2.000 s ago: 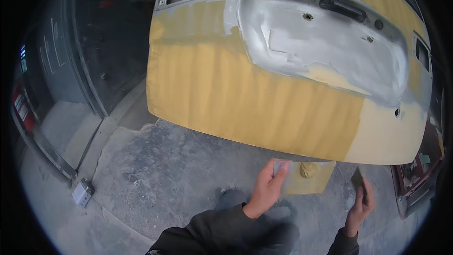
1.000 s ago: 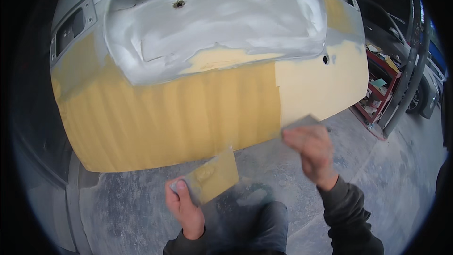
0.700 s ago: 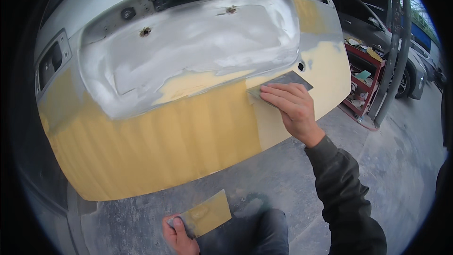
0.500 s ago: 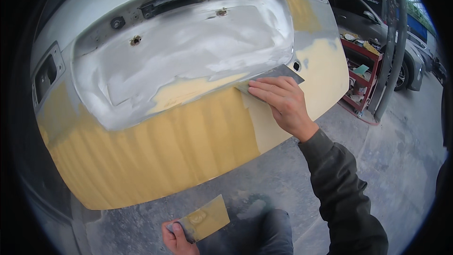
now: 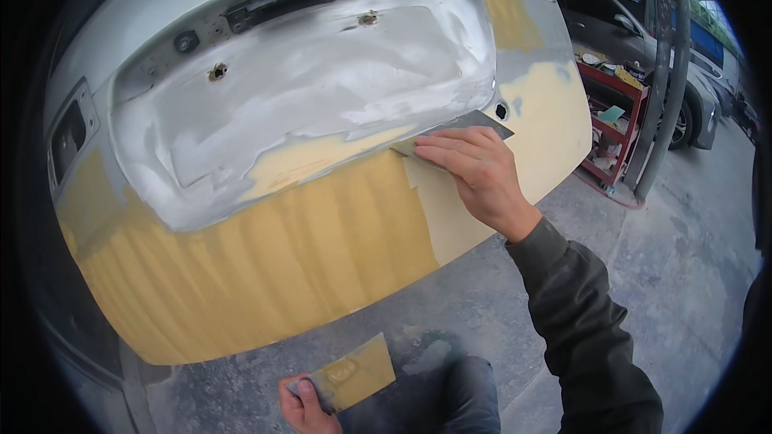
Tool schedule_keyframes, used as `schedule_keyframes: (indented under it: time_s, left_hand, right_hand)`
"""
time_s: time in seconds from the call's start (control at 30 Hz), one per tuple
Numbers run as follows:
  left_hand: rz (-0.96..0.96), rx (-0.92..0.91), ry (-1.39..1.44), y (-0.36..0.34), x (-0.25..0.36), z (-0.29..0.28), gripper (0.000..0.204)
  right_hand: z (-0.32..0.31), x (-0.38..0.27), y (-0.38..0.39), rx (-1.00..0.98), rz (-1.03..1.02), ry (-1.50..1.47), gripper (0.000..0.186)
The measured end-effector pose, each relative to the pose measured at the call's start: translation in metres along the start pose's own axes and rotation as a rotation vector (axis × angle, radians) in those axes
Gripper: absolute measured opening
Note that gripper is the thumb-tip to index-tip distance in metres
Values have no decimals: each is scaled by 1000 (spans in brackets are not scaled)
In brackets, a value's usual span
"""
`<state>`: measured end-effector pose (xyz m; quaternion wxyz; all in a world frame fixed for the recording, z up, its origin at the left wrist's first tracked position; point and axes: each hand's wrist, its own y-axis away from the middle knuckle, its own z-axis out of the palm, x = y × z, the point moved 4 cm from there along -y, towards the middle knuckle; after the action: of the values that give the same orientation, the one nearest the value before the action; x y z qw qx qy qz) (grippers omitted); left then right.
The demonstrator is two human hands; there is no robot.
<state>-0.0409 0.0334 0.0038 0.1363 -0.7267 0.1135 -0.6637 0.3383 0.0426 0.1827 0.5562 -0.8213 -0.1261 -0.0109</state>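
My right hand [image 5: 486, 177] has its fingers wrapped over a wide, dark putty spreader [image 5: 484, 122], pressed against a car tailgate [image 5: 281, 104]. Its edge lies along the crease below the recessed plate area. Left of the spreader, the lower band carries darker yellow filler [image 5: 265, 253] with streaks; a paler, smooth filler patch [image 5: 458, 221] lies under and right of my hand. Low in the view, my left hand [image 5: 304, 410] pinches a flat rectangular putty board [image 5: 366, 374] by its grey end, with a small mound of yellow putty on it.
A round hole [image 5: 502, 110] and two rusty holes pierce the tailgate. Beyond its right edge stands a red tool cart [image 5: 615, 124] with clutter, beside grey posts [image 5: 671, 80]. A grey car [image 5: 712, 112] is parked behind. My knee [image 5: 470, 394] shows below.
The view has shifted slightly, so the tailgate sits a little further left. My right hand and spreader stay at nearly the same spot on the crease; the left hand still holds the board.
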Motion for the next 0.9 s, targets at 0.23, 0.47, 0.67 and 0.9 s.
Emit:
schedule_keyframes:
  time_s: [0.23,0.47,0.67,0.9]
  left_hand:
    - [25,2,-7,-5,1,5,28]
    - [20,-5,-64,-5,-7,12,29]
    - [12,2,-68,-13,-4,11,28]
    - [-35,-37,33,-22,-14,3,27]
  right_hand:
    - [1,-1,4,-56,18,-10,36]
    - [0,-11,17,-113,68,-56,34]
    - [-3,-16,9,-36,32,-15,35]
    - [4,-5,-1,-22,4,25,36]
